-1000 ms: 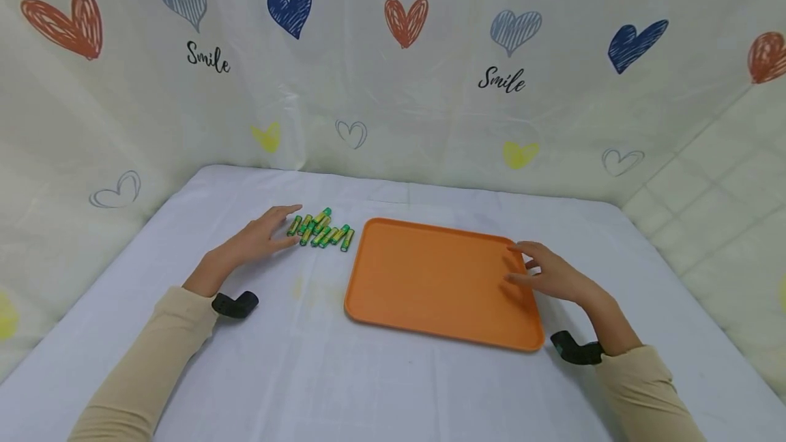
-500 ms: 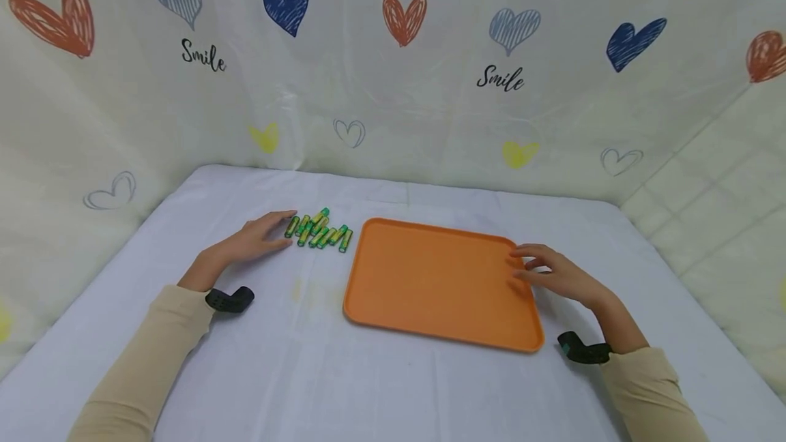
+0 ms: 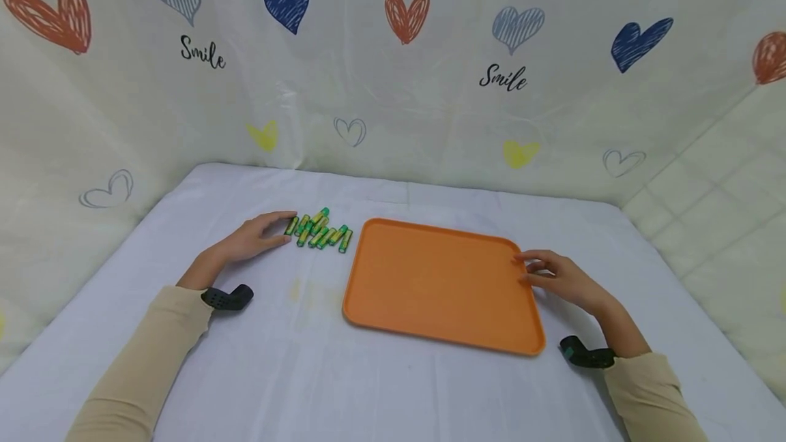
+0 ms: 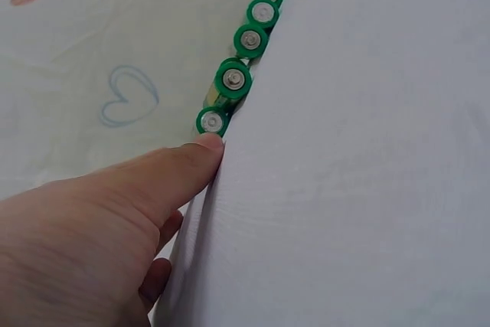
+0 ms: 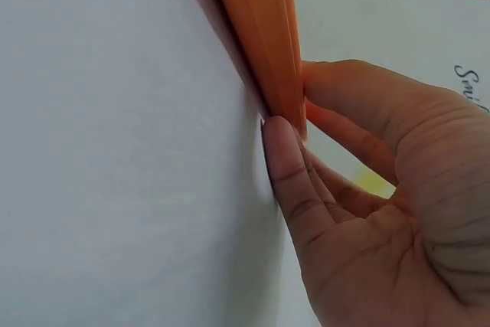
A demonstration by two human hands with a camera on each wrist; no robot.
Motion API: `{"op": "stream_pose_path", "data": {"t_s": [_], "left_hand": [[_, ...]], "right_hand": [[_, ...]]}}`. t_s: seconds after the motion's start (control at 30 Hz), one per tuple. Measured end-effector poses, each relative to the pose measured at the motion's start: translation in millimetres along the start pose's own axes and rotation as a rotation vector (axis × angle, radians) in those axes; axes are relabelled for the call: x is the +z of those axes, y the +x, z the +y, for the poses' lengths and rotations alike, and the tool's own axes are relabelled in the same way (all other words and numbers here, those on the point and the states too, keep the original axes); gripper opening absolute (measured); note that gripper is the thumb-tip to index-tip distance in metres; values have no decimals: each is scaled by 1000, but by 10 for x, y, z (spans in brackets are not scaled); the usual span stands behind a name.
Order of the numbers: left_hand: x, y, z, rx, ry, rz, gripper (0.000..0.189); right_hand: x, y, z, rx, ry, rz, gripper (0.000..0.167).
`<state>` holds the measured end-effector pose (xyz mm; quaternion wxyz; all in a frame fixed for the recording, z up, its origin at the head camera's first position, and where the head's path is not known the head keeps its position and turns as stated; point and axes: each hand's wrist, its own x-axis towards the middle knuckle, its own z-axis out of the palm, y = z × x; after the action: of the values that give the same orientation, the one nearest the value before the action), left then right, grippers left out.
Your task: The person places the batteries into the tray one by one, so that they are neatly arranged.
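Several green and yellow AA-type batteries (image 3: 319,228) lie in a loose cluster at the table's left back. My left hand (image 3: 248,236) is at the leftmost battery (image 3: 291,226), its thumb and index finger at the two ends. In the left wrist view the thumb (image 4: 184,166) touches that battery's flat end (image 4: 211,122); the index fingertip is hidden there. On the other side, my right hand (image 3: 568,282) grips the right rim of an orange tray (image 3: 439,285). The right wrist view shows the tray's edge (image 5: 264,36) between the digits.
White cloth (image 3: 393,394) covers the table. Behind it hangs a pale curtain (image 3: 454,108) printed with hearts and "Smile". Each wrist wears a black camera mount, one on the left (image 3: 228,297), one on the right (image 3: 586,353).
My left hand has drawn slightly back to the left, its fingertips now at the leftmost battery's ends. The right hand has shifted right, from over the tray to its rim.
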<state>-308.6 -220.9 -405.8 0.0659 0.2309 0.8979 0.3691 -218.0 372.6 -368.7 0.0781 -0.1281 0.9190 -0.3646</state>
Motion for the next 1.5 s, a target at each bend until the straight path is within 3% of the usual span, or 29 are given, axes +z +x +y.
{"op": "stream_pose_path", "data": {"t_s": [0.23, 0.7, 1.17, 1.5], "left_hand": [[4, -2, -11, 7, -13, 24, 59], [13, 15, -17, -9, -6, 68, 60], [-16, 2, 8, 19, -5, 115, 60], [-18, -21, 4, 43, 3, 186, 60]], "right_hand": [[25, -21, 62, 50, 50, 13, 47], [80, -67, 94, 46, 80, 32, 47], [91, -67, 96, 49, 66, 51, 48], [70, -69, 5, 36, 91, 41, 48]]}}
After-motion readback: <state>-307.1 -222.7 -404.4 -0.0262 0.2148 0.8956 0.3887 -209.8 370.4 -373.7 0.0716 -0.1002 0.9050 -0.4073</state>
